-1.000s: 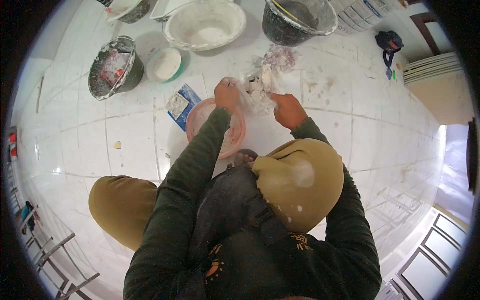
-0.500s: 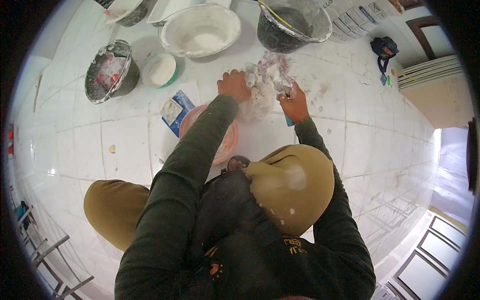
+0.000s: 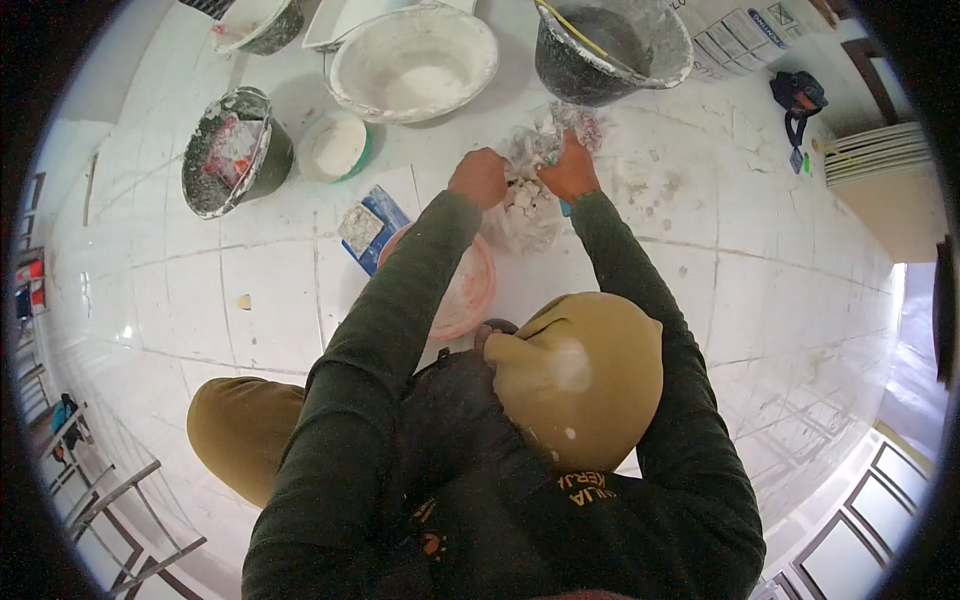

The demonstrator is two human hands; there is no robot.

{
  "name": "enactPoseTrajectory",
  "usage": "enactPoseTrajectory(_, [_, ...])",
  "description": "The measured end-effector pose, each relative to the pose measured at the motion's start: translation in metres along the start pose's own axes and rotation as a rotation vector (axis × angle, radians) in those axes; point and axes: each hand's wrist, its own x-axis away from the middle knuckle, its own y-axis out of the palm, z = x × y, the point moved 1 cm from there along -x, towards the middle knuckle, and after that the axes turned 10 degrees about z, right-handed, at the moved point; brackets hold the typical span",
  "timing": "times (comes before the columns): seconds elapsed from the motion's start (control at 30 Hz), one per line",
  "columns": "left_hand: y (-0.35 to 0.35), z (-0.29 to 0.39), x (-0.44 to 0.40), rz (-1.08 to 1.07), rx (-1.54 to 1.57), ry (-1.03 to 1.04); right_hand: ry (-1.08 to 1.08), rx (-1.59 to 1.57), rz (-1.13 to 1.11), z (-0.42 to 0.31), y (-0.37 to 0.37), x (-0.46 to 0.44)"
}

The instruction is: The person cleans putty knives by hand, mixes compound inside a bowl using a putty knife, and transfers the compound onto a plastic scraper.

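A crumpled clear plastic bag (image 3: 530,228) lies on the tiled floor with white lumps (image 3: 527,198) in it. My left hand (image 3: 480,178) is closed on the bag's left edge. At the bag's upper right, my right hand (image 3: 570,172) is closed around a teal-handled tool (image 3: 566,209); its handle shows below the palm, while its working end is hidden among the plastic. Below my left forearm sits a pink basin (image 3: 478,290) with whitish residue, partly covered by the sleeve. Beside it are a blue flat piece (image 3: 385,212) and a board caked with dried material (image 3: 360,230).
A white basin (image 3: 345,85) and a black bucket (image 3: 680,70) stand beyond my hands. To the left are a smeared dark bucket (image 3: 275,165) and a teal-rimmed tub of white material (image 3: 340,147). A dark pouch (image 3: 798,95) and stacked boards (image 3: 880,170) lie at right.
My right hand has moved up and left over the bag, bringing the teal handle with it. My left hand stays at the bag's left side. The whole view has shifted slightly.
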Motion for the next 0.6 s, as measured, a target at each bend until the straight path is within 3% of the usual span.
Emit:
enactPoseTrajectory(0.03, [-0.002, 0.000, 0.000, -0.073, -0.041, -0.069, 0.019, 0.004, -0.012, -0.001, -0.004, 0.004])
enactPoseTrajectory(0.13, [-0.002, -0.006, 0.004, 0.206, 0.004, 0.002, -0.236, -0.224, 0.214, 0.018, 0.001, 0.027])
enactPoseTrajectory(0.23, [-0.005, -0.006, 0.011, 0.417, 0.154, -0.003, -0.104, -0.387, 0.125, 0.013, -0.012, 0.054])
enactPoseTrajectory(0.33, [-0.016, 0.001, 0.020, 0.455, 0.236, -0.103, -0.176, -0.329, 0.069, 0.020, -0.010, 0.062])
enactPoseTrajectory(0.43, [-0.025, 0.010, 0.026, 0.506, 0.458, -0.099, -0.397, -0.323, 0.012, 0.013, -0.014, 0.059])
enactPoseTrajectory(0.53, [-0.035, 0.021, 0.033, 0.513, 0.577, -0.143, -0.419, -0.199, 0.026, -0.005, -0.022, 0.055])
enactPoseTrajectory(0.6, [-0.043, 0.027, 0.040, 0.494, 0.575, -0.097, -0.283, -0.146, 0.001, -0.007, -0.015, 0.046])
